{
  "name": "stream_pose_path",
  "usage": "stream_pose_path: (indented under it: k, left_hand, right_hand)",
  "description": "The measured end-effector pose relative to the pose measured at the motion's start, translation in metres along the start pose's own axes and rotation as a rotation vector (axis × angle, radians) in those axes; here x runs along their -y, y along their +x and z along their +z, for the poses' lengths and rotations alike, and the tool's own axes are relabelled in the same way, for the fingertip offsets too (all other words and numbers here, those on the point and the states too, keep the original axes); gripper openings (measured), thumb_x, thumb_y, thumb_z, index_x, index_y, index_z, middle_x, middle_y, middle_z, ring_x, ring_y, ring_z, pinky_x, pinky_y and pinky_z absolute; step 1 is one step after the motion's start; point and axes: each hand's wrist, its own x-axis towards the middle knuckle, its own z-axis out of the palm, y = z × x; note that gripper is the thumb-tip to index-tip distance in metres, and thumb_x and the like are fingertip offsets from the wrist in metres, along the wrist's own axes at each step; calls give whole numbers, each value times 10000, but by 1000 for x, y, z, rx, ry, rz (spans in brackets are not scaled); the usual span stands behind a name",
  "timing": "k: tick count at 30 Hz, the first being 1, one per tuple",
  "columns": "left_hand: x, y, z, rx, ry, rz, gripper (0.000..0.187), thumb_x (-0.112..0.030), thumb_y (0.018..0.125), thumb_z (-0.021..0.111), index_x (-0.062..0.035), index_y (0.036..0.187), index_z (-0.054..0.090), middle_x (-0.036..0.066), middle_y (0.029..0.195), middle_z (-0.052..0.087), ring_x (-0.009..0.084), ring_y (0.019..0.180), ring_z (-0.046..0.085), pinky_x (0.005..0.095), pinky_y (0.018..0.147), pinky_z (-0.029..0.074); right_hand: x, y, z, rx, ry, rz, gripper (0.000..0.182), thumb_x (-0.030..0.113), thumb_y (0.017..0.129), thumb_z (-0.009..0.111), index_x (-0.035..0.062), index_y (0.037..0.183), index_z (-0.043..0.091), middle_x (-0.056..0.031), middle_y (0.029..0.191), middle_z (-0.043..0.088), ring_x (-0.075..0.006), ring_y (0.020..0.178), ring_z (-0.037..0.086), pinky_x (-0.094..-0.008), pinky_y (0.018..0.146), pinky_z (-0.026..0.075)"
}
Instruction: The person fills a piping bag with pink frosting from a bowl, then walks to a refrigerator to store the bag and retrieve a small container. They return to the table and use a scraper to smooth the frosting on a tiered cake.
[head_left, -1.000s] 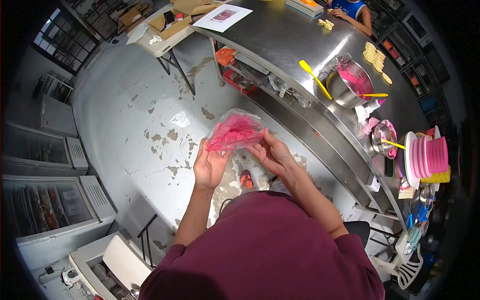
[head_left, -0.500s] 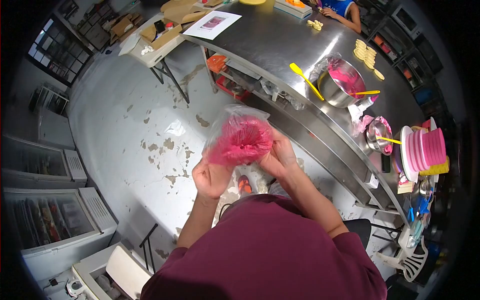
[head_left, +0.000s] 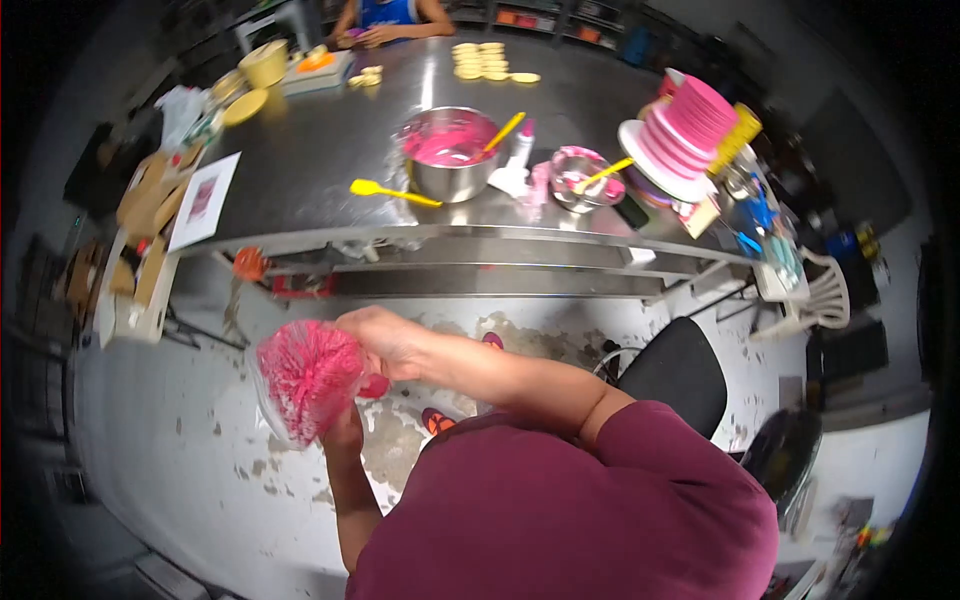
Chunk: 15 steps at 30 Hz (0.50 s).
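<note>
— Where is the piping bag [head_left: 305, 378]?

— Over the floor, short of the desk [head_left: 330, 160]; our right hand [head_left: 385, 340] pinches its top and our left hand [head_left: 345, 428] grips it from beneath

— We twist firmly, so no pink icing leaks
</note>
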Motion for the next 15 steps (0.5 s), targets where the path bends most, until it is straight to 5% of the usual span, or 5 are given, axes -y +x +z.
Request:
stream_pose_path:
  k: [1,4,7,10,15]
  left_hand:
    - [-6,5,24,-9,-151,171,391,-193,849,442,-40,1201,366,91,1200,402,231,1101,384,368,940,297]
    - [-7,21,25,80,-629,-33,474,-288,840,451,-47,1227,323,86,1214,387,245,1102,382,393,938,302]
    - [-2,33,34,49,-613,-51,560,-377,768,482,-37,1195,356,124,1140,438,261,1076,417,403,918,336]
    - [0,44,39,63,-526,-66,584,-416,762,474,-42,1195,358,113,1137,444,258,1064,425,398,912,338]
    - [-2,70,55,248,-563,-159,554,-438,791,442,-54,1183,368,89,1129,456,244,1051,437,371,905,344]
  right_hand:
    - [0,-2,-6,-18,-14,-20,182,170,827,507,-8,837,545,-57,748,582,-123,629,573,-254,555,491]
    - [2,-3,-22,-48,-44,-41,173,170,810,542,-3,804,553,-41,696,569,-95,554,541,-223,493,453]
    - [9,-17,-42,-89,-63,-37,169,182,786,587,16,774,560,-8,599,526,-34,433,458,-163,379,348]
    - [21,-33,-59,-14,-57,-39,266,229,820,531,-30,875,551,-72,815,600,-120,689,597,-235,577,500]
    - [52,-45,-75,236,346,45,518,418,834,422,-62,1009,509,-145,975,567,-217,867,568,-341,791,447]
